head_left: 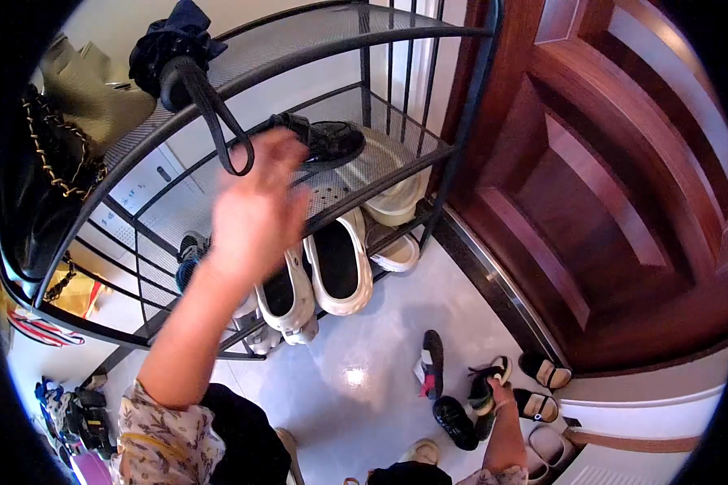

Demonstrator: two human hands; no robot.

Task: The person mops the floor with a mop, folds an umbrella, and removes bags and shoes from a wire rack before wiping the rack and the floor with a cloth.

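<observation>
My left hand is raised in front of the metal mesh shoe rack, slightly blurred, its thumb apart from the fingers. In this view its fingertips overlap a pair of black shoes on the middle shelf; whether they touch is unclear. Low on the right, my right hand grips a black sneaker with a white edge just over the floor. Around it lie a dark shoe with a red part, a black clog and black sandals with tan insoles.
White clogs stick out from the lower shelf. An umbrella with a hanging strap loop and a bag with a chain occupy the rack's top left. A dark red wooden door stands at right. Grey slippers lie bottom right.
</observation>
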